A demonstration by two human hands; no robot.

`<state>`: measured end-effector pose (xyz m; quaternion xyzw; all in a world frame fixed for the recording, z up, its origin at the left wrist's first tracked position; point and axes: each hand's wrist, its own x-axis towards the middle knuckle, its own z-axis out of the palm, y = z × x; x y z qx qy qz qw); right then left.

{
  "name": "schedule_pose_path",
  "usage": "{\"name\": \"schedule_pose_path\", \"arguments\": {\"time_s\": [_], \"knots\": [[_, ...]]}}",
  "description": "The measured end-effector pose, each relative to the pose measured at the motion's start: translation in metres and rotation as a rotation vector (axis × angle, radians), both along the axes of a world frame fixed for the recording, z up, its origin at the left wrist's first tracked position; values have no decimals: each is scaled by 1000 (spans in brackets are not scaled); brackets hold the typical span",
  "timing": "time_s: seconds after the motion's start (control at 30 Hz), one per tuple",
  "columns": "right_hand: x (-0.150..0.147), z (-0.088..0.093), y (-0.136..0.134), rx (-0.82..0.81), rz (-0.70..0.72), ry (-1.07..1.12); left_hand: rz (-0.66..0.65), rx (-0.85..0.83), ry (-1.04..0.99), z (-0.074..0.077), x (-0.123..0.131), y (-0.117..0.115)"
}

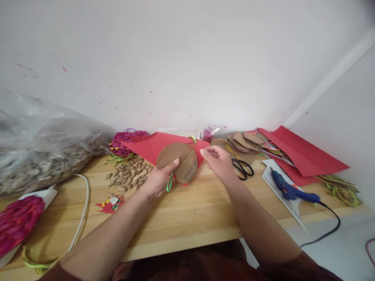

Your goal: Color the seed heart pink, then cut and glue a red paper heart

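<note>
My left hand point(158, 180) is closed on a brown cardboard oval point(178, 160) and a sheet of red paper point(152, 147) behind it, thumb pressed on the cardboard's face. A green loop of cord point(169, 182) hangs by my fingers. My right hand point(220, 163) hovers just right of the cardboard, fingers loosely curled near the red paper's edge; nothing shows clearly in it.
On the wooden table point(190, 218): black scissors point(243, 168), a blue glue gun point(288, 190) with its cord, stacked cardboard ovals point(244, 141), red paper sheets point(304, 156), scattered seeds point(129, 175), pink seed decorations point(124, 140), a clear bag point(43, 152) of seeds at left.
</note>
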<state>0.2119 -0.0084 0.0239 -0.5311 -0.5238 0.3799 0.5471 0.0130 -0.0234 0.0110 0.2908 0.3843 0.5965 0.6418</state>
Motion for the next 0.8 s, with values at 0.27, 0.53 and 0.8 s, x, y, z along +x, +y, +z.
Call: {"name": "schedule_pose_path", "arguments": {"time_s": [0.27,0.53,0.8], "knots": [[3,-3,6,-251,258,308,-249,245,298,-12,-4,-8],[17,-1,9,-211,98,40,-230,310,378,-12,-12,0],[14,-7,12,-388,362,372,-395,334,456,-7,-19,-1]]}}
